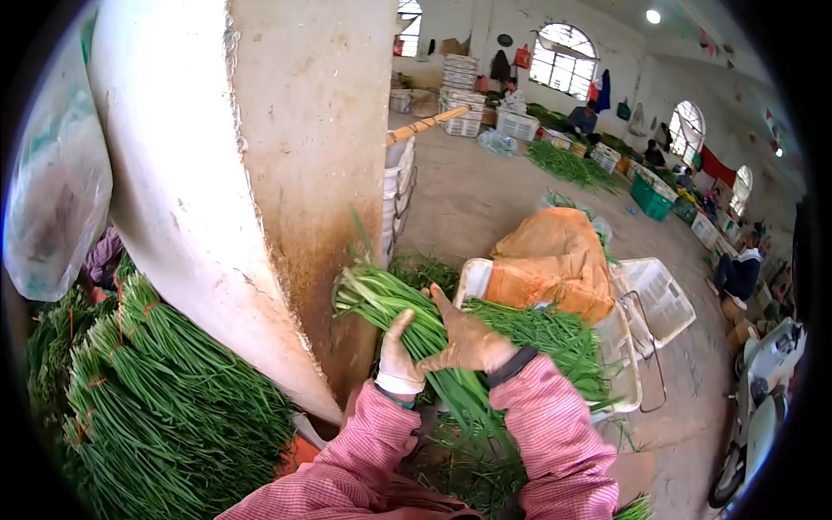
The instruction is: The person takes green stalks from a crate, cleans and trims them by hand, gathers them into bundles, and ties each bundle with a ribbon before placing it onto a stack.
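While the left hand (399, 357) and right hand (472, 340) are both clamped on one bunch of chives (381, 296), the bunch is positioned beside one pillar (316, 156). One orange sack (555, 260) contacts one white crate (626, 355); overlapping tied bundles (186, 373) cannot be counted.

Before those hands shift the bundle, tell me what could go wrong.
No tie shows on the bundle between the left hand and right hand, so stalks could slip out if the grip loosens. Its pale ends are close to the pillar in this view and might brush it. The right sleeve is beside the heaped greens and could drag some out.
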### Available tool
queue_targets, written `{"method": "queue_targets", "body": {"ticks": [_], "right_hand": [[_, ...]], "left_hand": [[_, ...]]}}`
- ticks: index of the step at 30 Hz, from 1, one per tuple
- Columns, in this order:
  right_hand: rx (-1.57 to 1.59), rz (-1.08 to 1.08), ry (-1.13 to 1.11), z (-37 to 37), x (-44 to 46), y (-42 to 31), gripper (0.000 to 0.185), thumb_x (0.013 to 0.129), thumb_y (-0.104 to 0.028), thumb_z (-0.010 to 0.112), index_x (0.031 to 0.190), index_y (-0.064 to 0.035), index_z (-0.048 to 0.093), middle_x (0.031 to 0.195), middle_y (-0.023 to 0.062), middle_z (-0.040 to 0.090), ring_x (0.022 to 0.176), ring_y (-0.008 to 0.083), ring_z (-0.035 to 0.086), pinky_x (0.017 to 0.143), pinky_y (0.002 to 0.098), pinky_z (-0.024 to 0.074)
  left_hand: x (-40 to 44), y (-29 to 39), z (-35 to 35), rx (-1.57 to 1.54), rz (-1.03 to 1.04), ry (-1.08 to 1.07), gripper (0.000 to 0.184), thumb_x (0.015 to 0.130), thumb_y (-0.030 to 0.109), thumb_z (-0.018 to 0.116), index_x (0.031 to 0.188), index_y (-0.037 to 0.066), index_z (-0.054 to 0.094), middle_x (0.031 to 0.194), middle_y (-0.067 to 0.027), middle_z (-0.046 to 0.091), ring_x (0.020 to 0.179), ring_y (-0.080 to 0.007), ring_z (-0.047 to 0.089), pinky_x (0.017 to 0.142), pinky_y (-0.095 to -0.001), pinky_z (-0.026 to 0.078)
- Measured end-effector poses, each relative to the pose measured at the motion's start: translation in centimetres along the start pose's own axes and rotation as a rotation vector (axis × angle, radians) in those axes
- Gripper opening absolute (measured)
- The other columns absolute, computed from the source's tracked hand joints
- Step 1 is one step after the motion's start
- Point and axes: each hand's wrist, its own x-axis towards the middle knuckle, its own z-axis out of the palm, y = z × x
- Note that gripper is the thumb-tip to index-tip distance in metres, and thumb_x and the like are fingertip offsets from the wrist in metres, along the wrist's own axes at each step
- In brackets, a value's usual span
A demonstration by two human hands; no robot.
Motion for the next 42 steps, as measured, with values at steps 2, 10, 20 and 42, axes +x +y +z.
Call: {"method": "queue_targets", "body": {"ticks": [2, 10, 20, 42], "right_hand": [[0.325, 0.116, 0.227, 1.9, -2.6, 1.0, 0.113, 0.051, -0.037, 0.079, 0.132, 0.0021, 0.011, 0.128, 0.0212, 0.036, 0.115, 0.0300, 0.040, 0.093, 0.0317, 0.0355], [1.817, 0.206, 1.008, 8.1, -13.9, 1.5, 0.046, 0.071, -0.011, 0.069, 0.111, -0.0044, 0.046, 0.097, 0.0036, 0.057, 0.084, 0.0146, 0.055, 0.073, 0.0291, 0.0471], [1.737, 0.209, 1.115, 12.6, -18.7, 7.0, 0.027, 0.087, -0.023, 0.049, 0.104, -0.0036, 0.056, 0.062, -0.0016, 0.050, 0.052, 0.0066, 0.044, 0.046, 0.0199, 0.0394], [1.706, 0.134, 0.597, 16.6, -26.1, 6.2, 0.025, 0.079, -0.008, 0.049, 0.103, -0.0015, 0.052, 0.057, -0.0055, 0.042, 0.039, 0.0017, 0.027, 0.033, 0.0165, 0.0221]], "left_hand": [[-0.6, -1.0, 0.0, 0.145, -0.118, 0.000, 0.033, 0.077, 0.007, 0.055, 0.109, 0.003, 0.050, 0.106, -0.0070, 0.055, 0.097, -0.0180, 0.052, 0.086, -0.0316, 0.042], [-8.6, -7.1, -3.5, 0.946, -0.588, -0.628, 0.067, 0.062, 0.008, 0.073, 0.120, 0.003, 0.038, 0.107, -0.0042, 0.051, 0.100, -0.0151, 0.047, 0.085, -0.0284, 0.040], [-13.4, 4.6, -4.6, 1.371, -1.278, -0.768, 0.046, 0.064, -0.002, 0.064, 0.109, 0.001, 0.052, 0.088, -0.0071, 0.063, 0.081, -0.0131, 0.057, 0.075, -0.0263, 0.045], [-17.0, 6.3, -10.0, 1.003, -1.337, -0.357, 0.055, 0.058, -0.001, 0.063, 0.111, 0.002, 0.047, 0.082, -0.0073, 0.058, 0.078, -0.0172, 0.054, 0.079, -0.0287, 0.040]]}}
